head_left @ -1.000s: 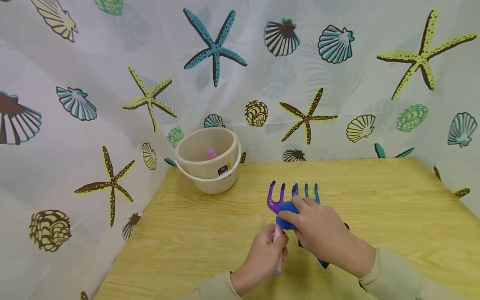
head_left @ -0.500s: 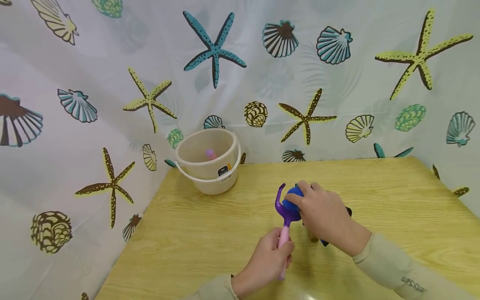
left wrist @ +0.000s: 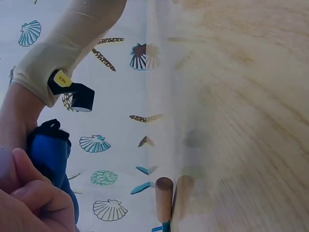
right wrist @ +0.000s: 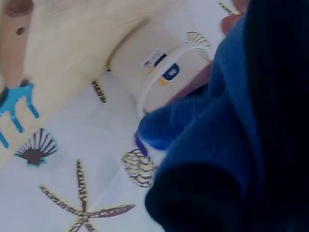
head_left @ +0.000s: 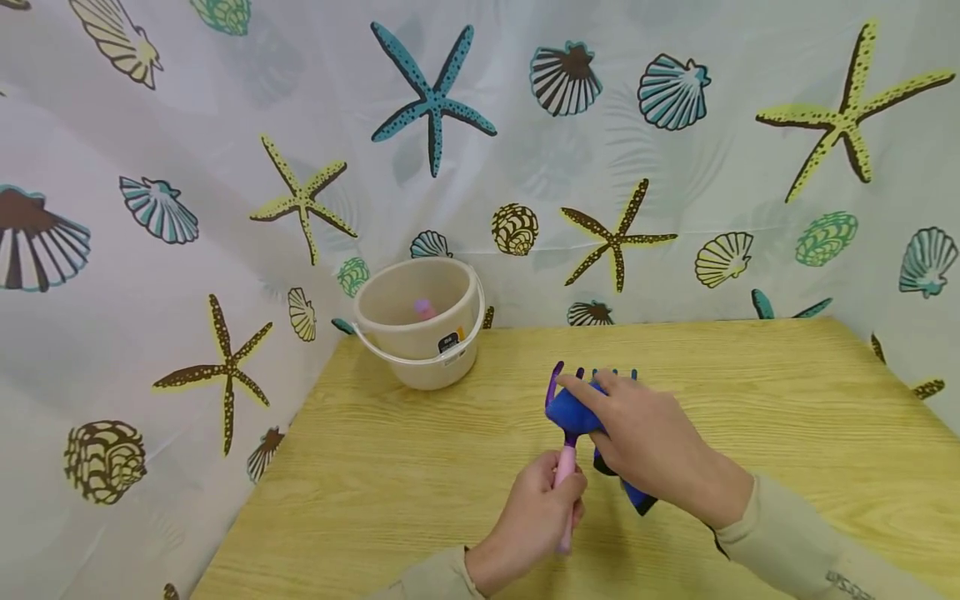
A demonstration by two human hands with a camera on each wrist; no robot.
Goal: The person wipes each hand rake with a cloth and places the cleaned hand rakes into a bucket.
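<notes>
My left hand (head_left: pixel 528 517) grips the pink handle (head_left: pixel 564 477) of a small hand rake with purple tines (head_left: pixel 553 385). The rake tilts up over the table, tines pointing away from me. My right hand (head_left: pixel 651 442) holds a bunched blue cloth (head_left: pixel 572 411) with black edging, wrapped over the rake's head so that part of the tines is hidden. Loose folds of the cloth hang below the right palm. Behind that hand lies a second hand rake, its blue tines (right wrist: pixel 17 104) and wooden handle (right wrist: pixel 13 48) showing in the right wrist view.
A beige bucket (head_left: pixel 408 352) with a white handle stands at the back left of the wooden table (head_left: pixel 360 467). Inside it a pink and purple piece (head_left: pixel 423 308) shows. A curtain (head_left: pixel 480 192) printed with shells and starfish hangs along the back and sides.
The cloth has shifted along the rake: from its neck, up to the right-hand tines, then back left over the head. The left hand has moved slightly right, keeping its grip.
</notes>
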